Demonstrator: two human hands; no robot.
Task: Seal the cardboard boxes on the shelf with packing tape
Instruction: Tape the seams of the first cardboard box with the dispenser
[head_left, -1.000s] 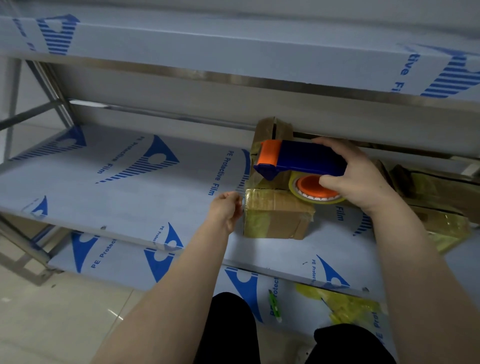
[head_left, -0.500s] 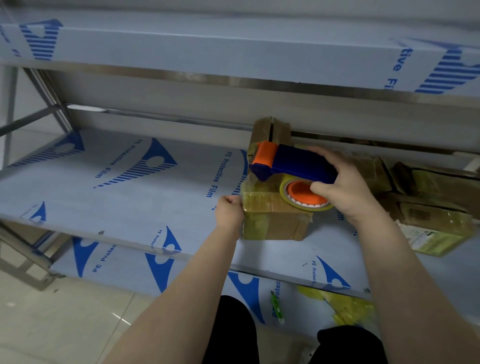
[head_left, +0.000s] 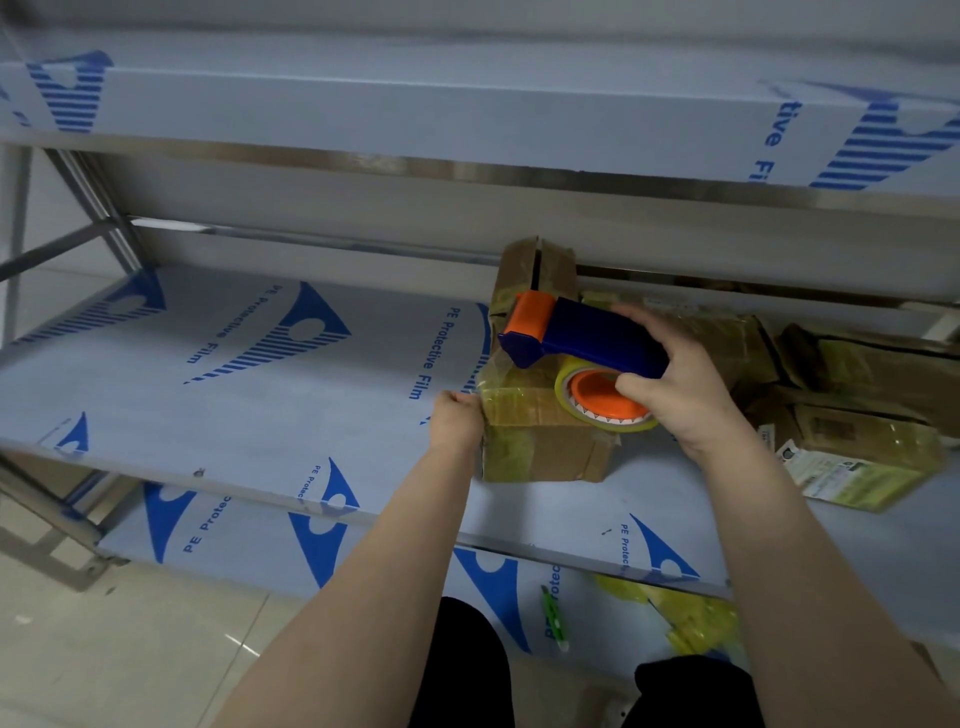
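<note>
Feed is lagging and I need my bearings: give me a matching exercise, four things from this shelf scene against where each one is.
Things:
1 tape dispenser
2 left hand
3 green pen
4 labelled parcel

Places:
A on the lower shelf
B pinching tape at the cardboard box's left edge
C on the middle shelf, right of the box
D gripped by the right hand, above the box

Pairs: 1-D, 2-B, 3-A, 4-C
</note>
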